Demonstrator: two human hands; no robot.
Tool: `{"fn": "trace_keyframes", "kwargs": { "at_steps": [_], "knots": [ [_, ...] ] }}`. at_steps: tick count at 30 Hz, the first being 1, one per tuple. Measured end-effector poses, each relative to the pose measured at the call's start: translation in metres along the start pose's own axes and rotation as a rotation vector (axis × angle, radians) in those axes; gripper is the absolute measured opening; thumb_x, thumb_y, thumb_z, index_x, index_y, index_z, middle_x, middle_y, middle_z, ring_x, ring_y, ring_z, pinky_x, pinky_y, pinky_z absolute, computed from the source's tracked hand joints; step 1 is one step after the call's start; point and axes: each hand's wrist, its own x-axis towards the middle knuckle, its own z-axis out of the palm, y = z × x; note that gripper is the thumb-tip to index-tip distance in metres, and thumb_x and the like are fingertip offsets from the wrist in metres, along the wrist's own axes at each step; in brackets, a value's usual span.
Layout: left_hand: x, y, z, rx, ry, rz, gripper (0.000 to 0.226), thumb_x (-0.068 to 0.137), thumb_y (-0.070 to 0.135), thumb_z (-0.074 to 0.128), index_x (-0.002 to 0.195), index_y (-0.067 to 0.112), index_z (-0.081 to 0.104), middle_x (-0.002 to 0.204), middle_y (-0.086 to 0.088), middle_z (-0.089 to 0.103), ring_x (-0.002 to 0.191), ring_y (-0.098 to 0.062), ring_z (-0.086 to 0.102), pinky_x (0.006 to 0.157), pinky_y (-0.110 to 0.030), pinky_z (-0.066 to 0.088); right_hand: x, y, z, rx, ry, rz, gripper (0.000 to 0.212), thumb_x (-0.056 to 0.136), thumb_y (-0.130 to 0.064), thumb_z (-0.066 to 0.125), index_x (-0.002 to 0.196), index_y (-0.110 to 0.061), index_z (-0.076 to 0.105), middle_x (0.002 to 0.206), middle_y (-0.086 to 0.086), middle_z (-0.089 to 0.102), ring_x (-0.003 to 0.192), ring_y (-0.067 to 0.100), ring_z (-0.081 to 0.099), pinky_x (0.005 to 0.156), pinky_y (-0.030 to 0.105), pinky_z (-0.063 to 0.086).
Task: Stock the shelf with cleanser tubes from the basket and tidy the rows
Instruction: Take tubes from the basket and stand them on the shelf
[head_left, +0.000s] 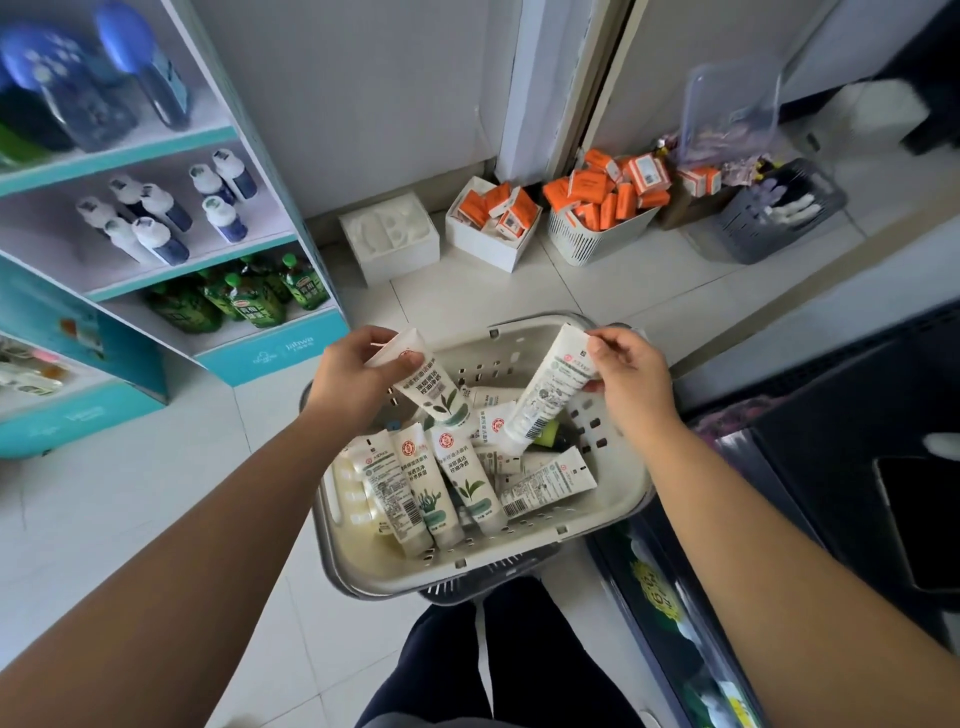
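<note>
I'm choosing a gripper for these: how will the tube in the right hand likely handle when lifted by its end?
Probably light: the right hand holds the tube up by a mere pinch on its flat end. It hangs straight and unbent, so it is likely fairly stiff, not floppy. Its smooth printed skin may be slippery.

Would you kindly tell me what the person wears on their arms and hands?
Nothing worn shows: the left hand and right hand are gloveless, with no rings, watch or bands visible, and the left forearm and right forearm are bare, no sleeve in view.
</note>
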Motion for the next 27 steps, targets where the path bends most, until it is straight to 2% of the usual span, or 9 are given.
{"fn": "trace_keyframes", "kwargs": {
  "at_steps": [3, 5, 10, 14, 18, 21, 23, 25, 27],
  "knots": [
    [-0.001, 0.009, 0.0, 0.008, -0.015, 0.046, 0.022, 0.083, 0.025, 0.074, 0.101, 0.016, 0.063, 0.084, 0.006, 0.07, 0.06, -0.008, 0.061, 0.052, -0.019, 0.045, -0.008, -0.014, -0.006, 0.022, -0.021, -0.017, 0.015, 0.098, -0.012, 0.053, 0.107, -0.008, 0.064, 0.096, 0.006, 0.069, 0.089, 0.016, 0.067, 0.07, 0.03, 0.061],
    [-0.003, 0.019, 0.002, 0.005, -0.041, 0.075, 0.02, 0.082, 0.025, 0.074, 0.098, 0.017, 0.065, 0.084, 0.006, 0.071, 0.062, -0.004, 0.06, 0.058, -0.022, 0.042, -0.013, -0.024, -0.012, 0.036, -0.024, -0.033, 0.012, 0.098, -0.013, 0.054, 0.1, -0.013, 0.065, 0.096, 0.007, 0.07, 0.089, 0.017, 0.067, 0.073, 0.033, 0.061],
    [-0.01, 0.052, 0.017, 0.018, -0.166, 0.189, 0.018, 0.081, 0.023, 0.076, 0.095, 0.014, 0.069, 0.08, 0.005, 0.071, 0.05, 0.006, 0.056, 0.056, -0.019, 0.042, -0.03, -0.054, -0.038, 0.12, -0.011, -0.079, 0.017, 0.098, -0.009, 0.053, 0.089, -0.017, 0.065, 0.088, 0.004, 0.069, 0.08, 0.013, 0.066, 0.067, 0.031, 0.061],
    [-0.027, 0.093, 0.041, 0.004, -0.305, 0.309, 0.012, 0.08, 0.017, 0.076, 0.089, 0.013, 0.069, 0.061, 0.012, 0.066, 0.048, 0.005, 0.053, 0.051, -0.01, 0.04, -0.047, -0.074, -0.066, 0.311, 0.047, -0.063, 0.019, 0.098, -0.006, 0.049, 0.087, -0.015, 0.061, 0.083, 0.003, 0.065, 0.077, 0.015, 0.061, 0.071, 0.038, 0.054],
    [-0.048, 0.131, 0.071, 0.028, -0.429, 0.414, 0.02, 0.077, 0.028, 0.078, 0.091, 0.015, 0.07, 0.07, 0.005, 0.066, 0.054, -0.002, 0.053, 0.053, -0.015, 0.042, -0.069, -0.089, -0.092, 0.452, 0.107, -0.059, 0.021, 0.101, -0.008, 0.042, 0.087, -0.017, 0.054, 0.077, 0.0, 0.055, 0.069, 0.014, 0.052, 0.064, 0.032, 0.045],
    [-0.072, 0.166, 0.102, 0.004, -0.568, 0.501, 0.026, 0.075, 0.026, 0.079, 0.094, 0.01, 0.071, 0.077, -0.001, 0.07, 0.062, -0.005, 0.061, 0.057, -0.018, 0.046, -0.089, -0.096, -0.124, 0.339, 0.134, -0.164, 0.029, 0.103, -0.014, 0.041, 0.083, -0.028, 0.056, 0.067, -0.01, 0.055, 0.067, 0.012, 0.047, 0.065, 0.031, 0.04],
    [-0.091, 0.187, 0.124, 0.024, -0.657, 0.579, 0.029, 0.075, 0.026, 0.079, 0.094, 0.007, 0.071, 0.075, 0.001, 0.071, 0.063, -0.005, 0.062, 0.059, -0.018, 0.046, -0.105, -0.101, -0.148, 0.217, 0.133, -0.242, 0.023, 0.103, -0.016, 0.041, 0.088, -0.026, 0.054, 0.065, -0.014, 0.052, 0.064, 0.005, 0.045, 0.065, 0.026, 0.039],
    [-0.113, 0.204, 0.147, 0.052, -0.725, 0.651, 0.021, 0.078, 0.02, 0.077, 0.092, 0.006, 0.071, 0.065, 0.01, 0.066, 0.055, 0.002, 0.055, 0.054, -0.011, 0.04, -0.124, -0.106, -0.172, 0.13, 0.129, -0.313, 0.016, 0.104, -0.013, 0.039, 0.093, -0.018, 0.049, 0.07, -0.01, 0.046, 0.061, 0.0, 0.042, 0.059, 0.019, 0.037],
    [-0.135, 0.217, 0.17, 0.052, -0.791, 0.706, 0.011, 0.08, 0.013, 0.075, 0.088, 0.008, 0.069, 0.06, 0.013, 0.064, 0.053, 0.005, 0.053, 0.05, -0.008, 0.038, -0.145, -0.11, -0.196, 0.105, 0.139, -0.356, 0.014, 0.104, -0.013, 0.037, 0.097, -0.019, 0.047, 0.075, -0.006, 0.045, 0.062, -0.001, 0.043, 0.058, 0.016, 0.038]
  ]
}}
